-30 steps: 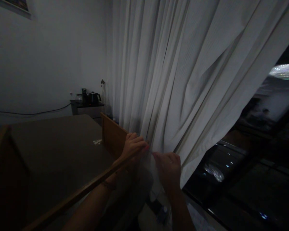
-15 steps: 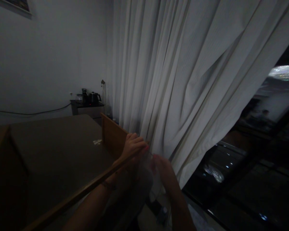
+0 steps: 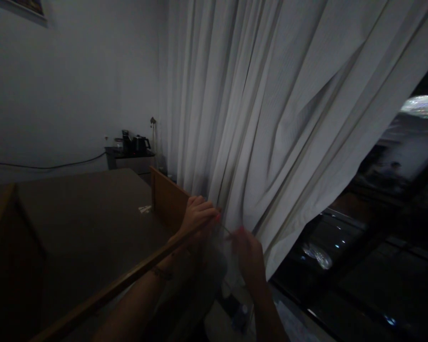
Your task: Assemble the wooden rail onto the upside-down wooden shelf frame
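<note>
In the dim head view, my left hand (image 3: 199,213) is closed over the far end of a long wooden board (image 3: 135,273). A brown wooden panel (image 3: 169,190) stands just beyond that hand. My right hand (image 3: 248,251) is closed on a thin straight rod (image 3: 227,231), which points towards the board's end beside my left fingers. Its kind cannot be made out in the dark, and where its tip meets the wood is unclear.
A dark tabletop (image 3: 92,209) lies to the left, with small white pieces (image 3: 144,209) on it and another wooden panel (image 3: 7,223). A white curtain (image 3: 257,118) hangs ahead. A black kettle (image 3: 141,143) stands on a cabinet (image 3: 133,161). Dark glass (image 3: 371,266) is at right.
My right hand has moved slightly right, away from my left hand, and more of the thin rod shows. My left hand keeps its place on the board.
</note>
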A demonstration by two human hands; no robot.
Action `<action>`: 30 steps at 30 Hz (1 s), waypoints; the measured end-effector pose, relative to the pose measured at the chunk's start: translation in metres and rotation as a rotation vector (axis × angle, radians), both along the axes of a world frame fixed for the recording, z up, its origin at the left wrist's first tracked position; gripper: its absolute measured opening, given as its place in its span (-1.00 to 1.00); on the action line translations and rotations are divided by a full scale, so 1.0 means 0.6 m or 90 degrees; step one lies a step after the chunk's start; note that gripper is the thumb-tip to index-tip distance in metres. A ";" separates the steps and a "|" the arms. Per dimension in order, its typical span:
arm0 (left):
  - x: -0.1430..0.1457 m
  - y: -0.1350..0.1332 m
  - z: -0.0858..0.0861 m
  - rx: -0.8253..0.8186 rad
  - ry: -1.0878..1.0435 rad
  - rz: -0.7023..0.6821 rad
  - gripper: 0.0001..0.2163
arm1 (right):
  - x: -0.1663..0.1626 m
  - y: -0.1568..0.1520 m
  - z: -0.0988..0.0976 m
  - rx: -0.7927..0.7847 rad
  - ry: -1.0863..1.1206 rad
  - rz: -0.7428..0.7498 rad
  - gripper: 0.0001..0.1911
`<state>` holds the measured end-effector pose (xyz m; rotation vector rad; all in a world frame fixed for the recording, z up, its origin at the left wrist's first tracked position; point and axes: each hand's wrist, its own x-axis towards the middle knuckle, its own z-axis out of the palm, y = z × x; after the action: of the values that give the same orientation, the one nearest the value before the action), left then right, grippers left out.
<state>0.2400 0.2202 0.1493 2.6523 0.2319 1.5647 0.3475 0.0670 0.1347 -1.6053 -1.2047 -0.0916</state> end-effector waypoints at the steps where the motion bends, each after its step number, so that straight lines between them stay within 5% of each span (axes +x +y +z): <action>1: 0.000 0.000 0.000 0.003 -0.003 -0.003 -0.66 | -0.003 0.001 0.001 -0.017 0.064 0.019 -0.40; 6: 0.001 0.000 0.002 0.025 -0.032 -0.017 -0.67 | -0.013 0.008 0.010 -0.087 0.217 0.076 -0.30; 13: -0.004 -0.003 0.006 0.013 -0.009 -0.016 -0.68 | -0.016 0.008 0.015 -0.061 0.211 0.141 -0.44; 16: -0.004 -0.004 0.006 0.010 -0.009 -0.017 -0.69 | -0.009 0.008 0.017 -0.008 0.083 0.063 -0.54; 21: -0.002 -0.001 0.003 0.010 -0.018 -0.014 -0.67 | 0.008 0.005 0.016 0.133 -0.336 -0.090 -0.70; 24: 0.000 0.001 0.001 0.017 -0.015 -0.008 -0.66 | 0.009 0.001 0.011 0.170 -0.419 -0.120 -0.75; 27: 0.002 0.002 -0.001 0.019 -0.029 -0.010 -0.65 | 0.003 0.000 0.005 0.162 -0.278 -0.103 -0.70; 30: 0.004 0.003 -0.004 0.020 -0.042 -0.012 -0.65 | -0.008 0.003 0.003 0.075 0.033 0.027 -0.39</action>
<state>0.2423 0.2219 0.1468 2.6120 0.1808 1.6604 0.3429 0.0691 0.1364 -1.4708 -1.1721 -0.0915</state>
